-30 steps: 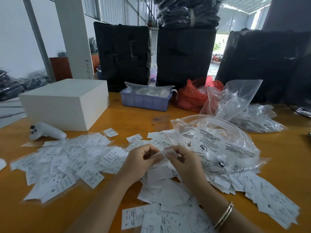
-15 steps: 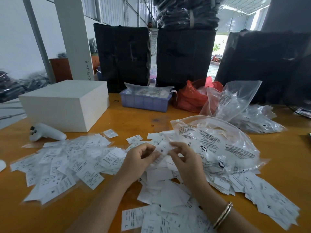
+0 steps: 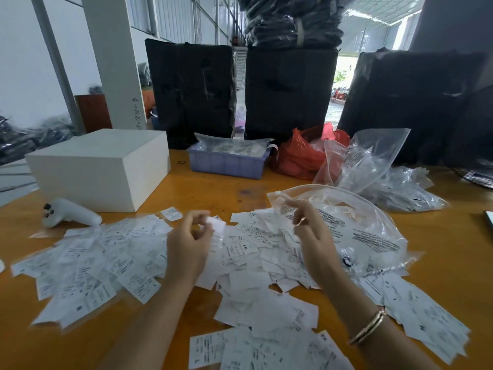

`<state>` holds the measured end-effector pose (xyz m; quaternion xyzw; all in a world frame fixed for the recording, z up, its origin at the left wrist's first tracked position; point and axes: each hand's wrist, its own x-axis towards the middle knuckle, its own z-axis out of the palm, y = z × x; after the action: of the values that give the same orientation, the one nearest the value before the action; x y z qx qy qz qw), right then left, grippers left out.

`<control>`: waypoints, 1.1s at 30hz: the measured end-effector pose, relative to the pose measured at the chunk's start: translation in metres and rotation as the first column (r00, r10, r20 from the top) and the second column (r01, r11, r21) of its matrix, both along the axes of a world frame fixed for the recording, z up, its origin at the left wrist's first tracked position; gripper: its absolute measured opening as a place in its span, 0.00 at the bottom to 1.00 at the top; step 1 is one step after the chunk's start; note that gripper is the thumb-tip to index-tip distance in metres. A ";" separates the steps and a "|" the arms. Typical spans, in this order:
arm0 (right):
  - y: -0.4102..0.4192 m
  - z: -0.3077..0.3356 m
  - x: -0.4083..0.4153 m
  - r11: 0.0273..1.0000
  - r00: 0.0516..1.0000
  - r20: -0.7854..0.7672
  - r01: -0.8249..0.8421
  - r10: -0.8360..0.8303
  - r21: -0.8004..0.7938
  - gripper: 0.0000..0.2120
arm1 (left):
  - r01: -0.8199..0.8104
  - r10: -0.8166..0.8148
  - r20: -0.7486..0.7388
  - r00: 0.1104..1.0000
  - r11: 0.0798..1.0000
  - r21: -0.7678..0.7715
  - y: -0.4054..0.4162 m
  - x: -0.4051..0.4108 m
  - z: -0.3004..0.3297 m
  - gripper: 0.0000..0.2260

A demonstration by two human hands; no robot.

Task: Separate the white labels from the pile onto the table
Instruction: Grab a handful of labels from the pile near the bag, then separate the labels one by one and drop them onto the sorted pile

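Note:
White printed labels lie in a loose pile (image 3: 248, 252) in the middle of the orange table (image 3: 213, 190). More labels are spread out flat to the left (image 3: 90, 265), and others lie at the front right (image 3: 426, 311). My left hand (image 3: 188, 245) hovers over the pile with its fingers curled, pinching a small white label (image 3: 217, 227) at the fingertips. My right hand (image 3: 312, 233) is raised over the pile's right side, apart from the left hand. Its fingers are loosely spread, blurred, and hold nothing I can see.
A large clear printed bag (image 3: 354, 231) lies just right of my right hand. Further back are more clear bags (image 3: 368, 158), a red bag (image 3: 298, 156) and a purple tray (image 3: 226, 164). A white box (image 3: 101, 166) and a white controller (image 3: 69, 213) sit at the left, with black bundles behind the table.
My hands were together over the pile, both working on one label. They have drawn apart: the left keeps the label and moved left, the right let go and moved right.

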<state>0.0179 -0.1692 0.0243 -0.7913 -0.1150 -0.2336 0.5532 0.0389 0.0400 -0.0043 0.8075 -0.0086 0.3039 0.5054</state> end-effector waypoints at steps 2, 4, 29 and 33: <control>-0.017 0.015 0.011 0.991 0.995 -0.025 0.099 -0.097 0.088 0.20 | -0.173 0.172 0.052 0.984 0.985 0.000 0.010 0.005 0.000 0.11; -0.037 0.026 0.027 0.964 0.966 -0.058 0.256 -0.252 0.066 0.23 | -0.278 0.279 0.062 0.958 0.960 -0.021 0.018 0.008 -0.002 0.13; -0.027 0.023 0.039 0.901 0.951 0.108 0.310 -0.291 -0.305 0.03 | 0.238 -0.212 -0.109 0.971 0.904 0.355 -0.010 0.005 -0.013 0.07; 0.026 0.016 0.020 0.990 0.986 -0.149 -0.090 0.073 -0.107 0.03 | 0.392 -0.358 -0.203 0.912 0.906 0.161 -0.009 -0.001 -0.008 0.15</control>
<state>0.0376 -0.1435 0.0405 -0.8310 -0.1198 -0.1457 0.5233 0.0382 0.0308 -0.0123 0.8598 -0.1516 0.1292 0.4703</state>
